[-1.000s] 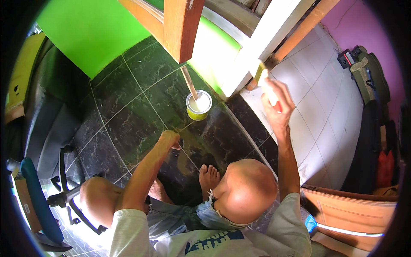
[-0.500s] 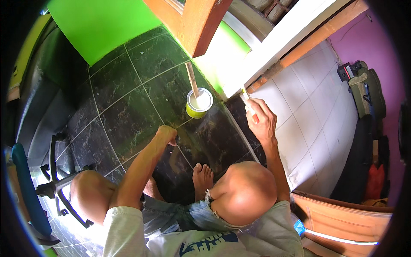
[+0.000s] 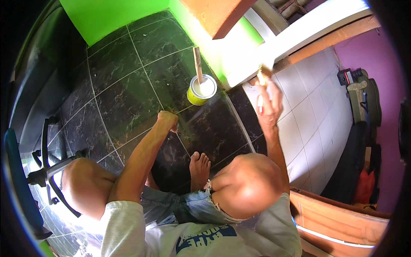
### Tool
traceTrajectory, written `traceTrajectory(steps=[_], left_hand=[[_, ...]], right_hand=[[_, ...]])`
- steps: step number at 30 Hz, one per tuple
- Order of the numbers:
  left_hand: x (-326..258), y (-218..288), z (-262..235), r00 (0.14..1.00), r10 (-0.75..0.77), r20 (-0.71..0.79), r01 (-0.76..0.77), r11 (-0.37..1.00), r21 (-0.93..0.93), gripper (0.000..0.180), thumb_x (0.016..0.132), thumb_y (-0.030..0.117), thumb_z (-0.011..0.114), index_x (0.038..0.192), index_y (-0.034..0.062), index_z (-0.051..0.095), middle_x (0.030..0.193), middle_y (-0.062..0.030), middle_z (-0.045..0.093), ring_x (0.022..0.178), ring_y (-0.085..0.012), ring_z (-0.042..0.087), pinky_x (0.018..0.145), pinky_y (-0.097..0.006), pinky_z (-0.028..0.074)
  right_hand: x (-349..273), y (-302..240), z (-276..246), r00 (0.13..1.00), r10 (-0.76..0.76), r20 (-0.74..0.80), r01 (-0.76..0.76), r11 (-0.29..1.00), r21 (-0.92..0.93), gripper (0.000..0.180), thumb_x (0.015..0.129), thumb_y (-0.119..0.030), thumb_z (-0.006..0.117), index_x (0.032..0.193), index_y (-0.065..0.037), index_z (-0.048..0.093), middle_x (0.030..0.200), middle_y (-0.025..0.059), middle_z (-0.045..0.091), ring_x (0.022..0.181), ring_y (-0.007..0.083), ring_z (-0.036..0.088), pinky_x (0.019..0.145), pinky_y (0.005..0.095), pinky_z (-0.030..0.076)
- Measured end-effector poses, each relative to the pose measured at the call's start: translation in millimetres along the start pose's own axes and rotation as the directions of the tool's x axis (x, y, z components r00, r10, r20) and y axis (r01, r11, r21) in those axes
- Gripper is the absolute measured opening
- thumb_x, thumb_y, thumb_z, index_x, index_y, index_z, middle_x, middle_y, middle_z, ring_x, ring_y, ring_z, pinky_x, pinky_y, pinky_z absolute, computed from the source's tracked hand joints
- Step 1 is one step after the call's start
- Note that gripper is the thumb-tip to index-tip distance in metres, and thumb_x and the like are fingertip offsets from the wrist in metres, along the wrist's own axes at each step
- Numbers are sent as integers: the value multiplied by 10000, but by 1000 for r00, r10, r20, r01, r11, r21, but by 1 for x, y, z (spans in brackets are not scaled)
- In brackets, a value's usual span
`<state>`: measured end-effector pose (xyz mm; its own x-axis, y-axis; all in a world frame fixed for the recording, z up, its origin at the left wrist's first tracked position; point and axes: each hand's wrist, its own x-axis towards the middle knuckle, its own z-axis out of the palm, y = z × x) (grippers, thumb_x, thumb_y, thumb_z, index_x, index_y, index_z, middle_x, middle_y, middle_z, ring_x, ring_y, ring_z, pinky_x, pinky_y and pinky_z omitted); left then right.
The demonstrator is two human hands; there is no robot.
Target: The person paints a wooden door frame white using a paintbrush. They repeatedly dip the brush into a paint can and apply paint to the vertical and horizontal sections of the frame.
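My right hand (image 3: 270, 102) pinched the brush (image 3: 261, 78); my left hand (image 3: 168, 120), fingers hidden, I couldn't tell; a knock on that stick (image 3: 198, 64) could've tipped the can (image 3: 196, 98)!

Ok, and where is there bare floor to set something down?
Dark tiles lie open between the green wall, the black furniture, the left hand and the tin. Pale tiles are open too, between the right hand and the olive bag. It is crowded where that hand's brush is close to the white frame, and around the bare foot.
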<state>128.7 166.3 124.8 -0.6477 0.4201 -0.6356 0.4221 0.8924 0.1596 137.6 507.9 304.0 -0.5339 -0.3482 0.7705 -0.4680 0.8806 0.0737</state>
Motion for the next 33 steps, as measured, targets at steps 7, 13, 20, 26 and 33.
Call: traceTrajectory(steps=[7, 13, 20, 26, 33], left_hand=[[3, 6, -6, 990, -88, 108, 89, 996, -6, 438, 736, 394, 870, 1079, 132, 795, 1096, -89, 771, 1089, -292, 724, 933, -381, 553], [4, 15, -15, 970, -150, 192, 154, 988, -6, 543, 752, 454, 878, 1184, 145, 764, 1211, -70, 744, 1172, -290, 691, 976, -397, 536], [9, 12, -8, 976, -140, 164, 144, 990, -7, 508, 752, 446, 866, 1146, 143, 764, 1154, -71, 747, 1112, -290, 707, 926, -404, 552], [13, 13, -9, 986, -120, 119, 127, 991, -50, 417, 733, 402, 857, 1011, 98, 793, 996, -117, 774, 997, -312, 742, 860, -415, 571], [14, 10, 0, 986, -135, 101, 137, 990, -21, 453, 725, 425, 852, 1049, 114, 793, 1034, -108, 772, 1033, -317, 731, 914, -427, 549]], right_hand=[[-60, -17, 51, 957, 104, 272, -149, 977, 150, 303, 832, 23, 700, 1118, -78, 705, 1154, 131, 654, 1022, 324, 687, 824, 401, 594], [-40, -26, 53, 946, 181, 270, -251, 935, 252, 251, 878, -8, 706, 1123, -64, 691, 1095, 140, 654, 918, 332, 715, 745, 392, 604], [-34, -22, 57, 963, 221, 156, -252, 942, 221, 367, 845, 45, 727, 1190, -58, 658, 1154, 189, 637, 1030, 377, 680, 792, 428, 603], [-37, -31, 63, 961, 203, 188, -249, 931, 267, 326, 860, 40, 714, 1170, -44, 657, 1118, 177, 637, 997, 362, 689, 780, 419, 600], [-23, -35, 51, 971, 238, 9, -236, 954, 185, 360, 829, 64, 702, 1163, -66, 675, 1106, 146, 649, 975, 339, 696, 758, 407, 589]])
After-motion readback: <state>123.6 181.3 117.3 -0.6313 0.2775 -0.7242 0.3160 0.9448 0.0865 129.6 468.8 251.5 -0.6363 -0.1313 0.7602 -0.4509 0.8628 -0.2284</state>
